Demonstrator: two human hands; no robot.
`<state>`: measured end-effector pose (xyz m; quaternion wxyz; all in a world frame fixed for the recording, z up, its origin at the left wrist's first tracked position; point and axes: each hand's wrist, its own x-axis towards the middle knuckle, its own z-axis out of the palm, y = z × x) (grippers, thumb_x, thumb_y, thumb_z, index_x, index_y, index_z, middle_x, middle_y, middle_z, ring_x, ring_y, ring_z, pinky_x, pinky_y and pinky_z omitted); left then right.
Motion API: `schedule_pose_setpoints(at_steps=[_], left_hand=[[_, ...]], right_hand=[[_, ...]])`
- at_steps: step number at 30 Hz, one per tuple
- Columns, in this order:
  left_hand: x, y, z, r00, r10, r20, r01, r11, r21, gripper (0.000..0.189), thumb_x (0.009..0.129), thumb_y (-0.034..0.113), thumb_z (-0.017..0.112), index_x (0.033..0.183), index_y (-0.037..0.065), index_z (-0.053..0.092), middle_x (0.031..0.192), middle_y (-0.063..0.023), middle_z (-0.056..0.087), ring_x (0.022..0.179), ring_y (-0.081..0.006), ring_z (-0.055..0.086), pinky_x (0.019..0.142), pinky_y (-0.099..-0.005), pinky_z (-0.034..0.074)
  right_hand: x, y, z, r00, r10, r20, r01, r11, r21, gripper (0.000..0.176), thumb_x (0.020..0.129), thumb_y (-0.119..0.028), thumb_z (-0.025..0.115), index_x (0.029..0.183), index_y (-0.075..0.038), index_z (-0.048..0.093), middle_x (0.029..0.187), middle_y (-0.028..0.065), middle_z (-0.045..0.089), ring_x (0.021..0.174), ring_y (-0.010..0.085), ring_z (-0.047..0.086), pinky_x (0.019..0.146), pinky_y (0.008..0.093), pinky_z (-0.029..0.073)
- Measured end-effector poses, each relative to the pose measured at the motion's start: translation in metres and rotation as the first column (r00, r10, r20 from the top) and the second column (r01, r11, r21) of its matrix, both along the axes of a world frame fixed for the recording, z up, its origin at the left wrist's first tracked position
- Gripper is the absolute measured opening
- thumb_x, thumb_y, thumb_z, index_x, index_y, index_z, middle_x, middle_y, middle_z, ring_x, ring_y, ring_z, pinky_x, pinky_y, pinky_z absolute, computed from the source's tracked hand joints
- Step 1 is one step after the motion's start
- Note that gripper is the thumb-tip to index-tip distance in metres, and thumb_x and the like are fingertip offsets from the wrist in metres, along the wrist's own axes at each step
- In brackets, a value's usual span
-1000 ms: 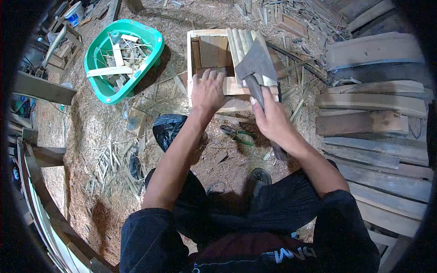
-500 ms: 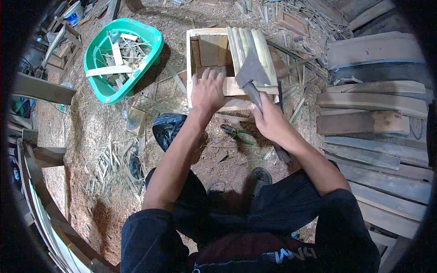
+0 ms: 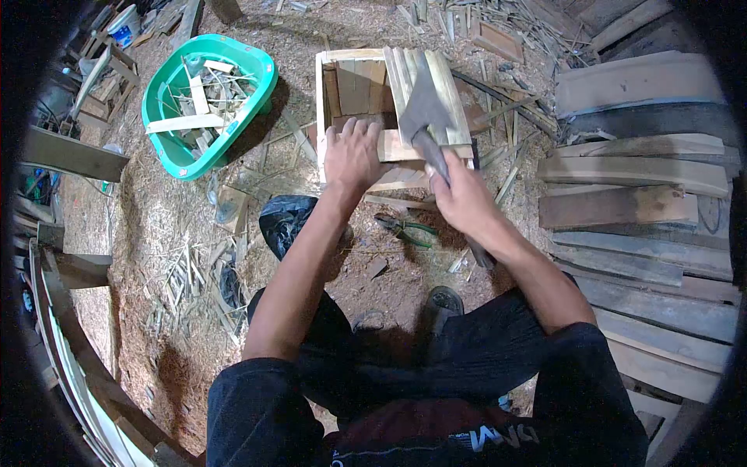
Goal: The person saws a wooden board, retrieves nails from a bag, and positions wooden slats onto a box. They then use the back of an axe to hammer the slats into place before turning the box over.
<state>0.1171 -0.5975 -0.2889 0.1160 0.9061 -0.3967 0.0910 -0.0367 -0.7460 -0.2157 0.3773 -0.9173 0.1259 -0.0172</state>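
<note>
A wooden box sits on the ground in front of me, its right part covered with pale slats and its left part open. My left hand is at the near side of the box, fingers bent over a pale wooden strip that runs along this edge. My right hand is closed round the dark handle of a hatchet. The wide grey blade lies over the slats, partly covering them and the strip. Whether the blade touches the wood is hard to tell.
A green tub full of wood scraps stands at left. Pliers with green handles and a black plastic bag lie before my feet. Boards are stacked along the right. Shavings and offcuts cover the ground.
My left fingers, raised and spread before, have come down over the wooden strip. The hatchet has shifted slightly left and up in the view, its blade turned a little.
</note>
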Motion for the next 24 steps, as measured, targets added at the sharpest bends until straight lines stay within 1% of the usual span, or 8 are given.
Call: schedule_pose_setpoints(at_steps=[3, 4, 7, 12, 18, 21, 22, 24], left_hand=[[0.000, 0.001, 0.013, 0.996, 0.010, -0.086, -0.003, 0.996, 0.085, 0.072, 0.073, 0.063, 0.071, 0.119, 0.009, 0.057, 0.123, -0.0092, 0.060, 0.126, -0.0269, 0.050, 0.099, -0.0495, 0.038], [0.000, 0.000, 0.013, 0.996, 0.010, -0.084, -0.004, 0.997, 0.075, 0.072, 0.073, 0.063, 0.071, 0.119, 0.009, 0.057, 0.123, -0.0094, 0.060, 0.126, -0.0270, 0.050, 0.099, -0.0494, 0.037], [-0.002, -0.002, 0.015, 0.995, 0.012, -0.097, -0.007, 0.998, 0.055, 0.074, 0.073, 0.064, 0.070, 0.120, 0.009, 0.057, 0.124, -0.0098, 0.060, 0.126, -0.0273, 0.050, 0.099, -0.0492, 0.037], [-0.005, -0.001, 0.013, 0.997, 0.018, -0.073, -0.012, 0.997, 0.073, 0.074, 0.074, 0.065, 0.070, 0.121, 0.009, 0.057, 0.126, -0.0094, 0.058, 0.127, -0.0271, 0.049, 0.102, -0.0498, 0.035], [-0.003, -0.002, 0.011, 0.996, 0.037, -0.081, -0.029, 0.994, 0.102, 0.075, 0.073, 0.064, 0.072, 0.123, 0.011, 0.055, 0.126, -0.0085, 0.058, 0.128, -0.0270, 0.049, 0.105, -0.0505, 0.034], [-0.002, 0.000, 0.010, 0.998, 0.018, -0.058, -0.014, 0.998, 0.068, 0.074, 0.072, 0.063, 0.072, 0.121, 0.011, 0.055, 0.124, -0.0081, 0.058, 0.127, -0.0264, 0.049, 0.103, -0.0496, 0.035], [-0.003, -0.002, 0.011, 0.997, 0.015, -0.079, -0.008, 0.996, 0.083, 0.072, 0.073, 0.060, 0.073, 0.123, 0.012, 0.055, 0.125, -0.0078, 0.058, 0.128, -0.0259, 0.048, 0.104, -0.0508, 0.035], [-0.003, -0.002, 0.010, 0.991, 0.030, -0.129, -0.015, 0.993, 0.118, 0.068, 0.076, 0.054, 0.073, 0.127, 0.013, 0.055, 0.126, -0.0072, 0.059, 0.130, -0.0247, 0.046, 0.107, -0.0533, 0.033]], right_hand=[[0.006, 0.012, 0.030, 0.983, -0.156, 0.097, 0.142, 0.981, 0.133, 0.039, 0.097, -0.015, 0.051, 0.129, 0.005, 0.040, 0.089, 0.0351, 0.063, 0.084, 0.0534, 0.063, 0.070, 0.0564, 0.048], [0.007, 0.011, 0.030, 0.960, -0.138, 0.244, 0.120, 0.989, 0.087, 0.042, 0.098, -0.016, 0.050, 0.131, 0.006, 0.037, 0.087, 0.0358, 0.063, 0.083, 0.0536, 0.063, 0.070, 0.0566, 0.048], [0.003, 0.011, 0.021, 0.975, -0.114, 0.189, 0.085, 0.984, 0.157, 0.043, 0.097, -0.015, 0.050, 0.132, 0.006, 0.036, 0.088, 0.0359, 0.063, 0.084, 0.0532, 0.063, 0.072, 0.0570, 0.048], [-0.003, 0.001, -0.009, 0.996, -0.022, -0.082, 0.018, 0.999, -0.047, 0.035, 0.096, -0.014, 0.048, 0.124, 0.004, 0.039, 0.086, 0.0345, 0.062, 0.084, 0.0530, 0.063, 0.075, 0.0585, 0.048], [0.002, 0.008, 0.027, 0.998, -0.066, 0.016, 0.066, 0.997, 0.042, 0.037, 0.096, -0.015, 0.049, 0.126, 0.004, 0.038, 0.084, 0.0348, 0.062, 0.084, 0.0533, 0.062, 0.075, 0.0589, 0.048], [-0.005, 0.009, 0.009, 0.998, -0.017, -0.061, 0.021, 0.998, 0.062, 0.039, 0.096, -0.015, 0.049, 0.127, 0.005, 0.037, 0.084, 0.0355, 0.062, 0.083, 0.0535, 0.062, 0.073, 0.0580, 0.048], [-0.006, 0.012, -0.001, 0.999, -0.007, -0.046, 0.004, 0.998, -0.060, 0.038, 0.096, -0.014, 0.050, 0.127, 0.005, 0.038, 0.084, 0.0356, 0.062, 0.083, 0.0535, 0.063, 0.071, 0.0568, 0.049], [-0.007, 0.006, 0.000, 0.997, -0.030, -0.073, 0.029, 1.000, -0.009, 0.038, 0.096, -0.015, 0.051, 0.126, 0.005, 0.040, 0.085, 0.0352, 0.062, 0.084, 0.0532, 0.063, 0.071, 0.0561, 0.049]])
